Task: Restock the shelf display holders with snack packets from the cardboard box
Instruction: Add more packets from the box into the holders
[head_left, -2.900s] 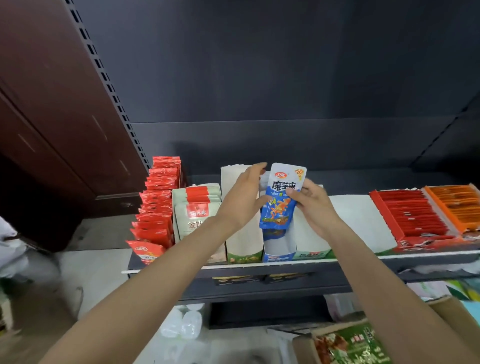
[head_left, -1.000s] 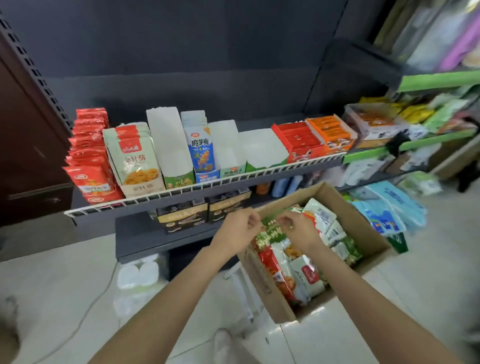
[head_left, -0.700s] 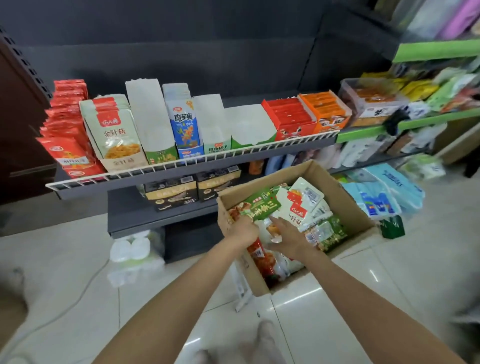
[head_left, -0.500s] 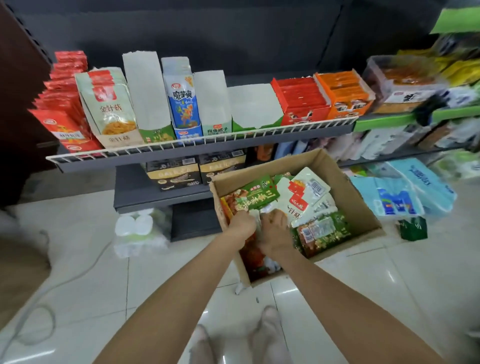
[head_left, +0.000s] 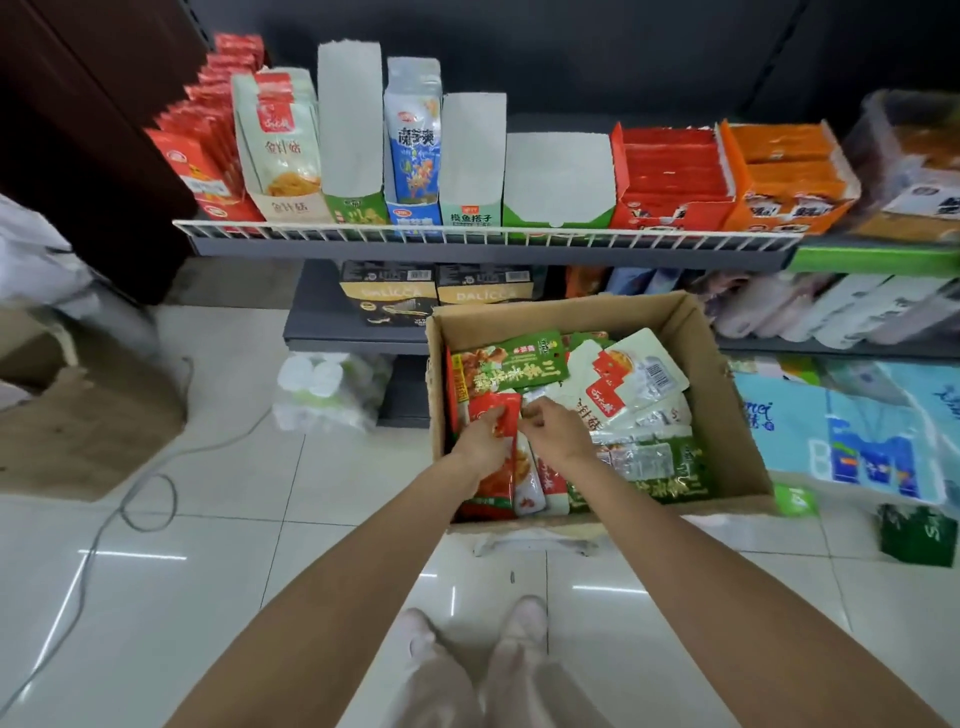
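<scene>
While both hands are sunk in the cardboard box (head_left: 727, 395), a red snack packet (head_left: 501, 452) is pinched at its top edge by the left hand (head_left: 480, 441); its long axis runs from 12 to 6 o'clock. The right hand (head_left: 558, 434) lies just beside it at 3 o'clock, fingers curled onto the packets; a firm hold cannot be told. Green and white packets fill the box. At 12 o'clock several shelf display holders (head_left: 470, 156) stand unfilled.
</scene>
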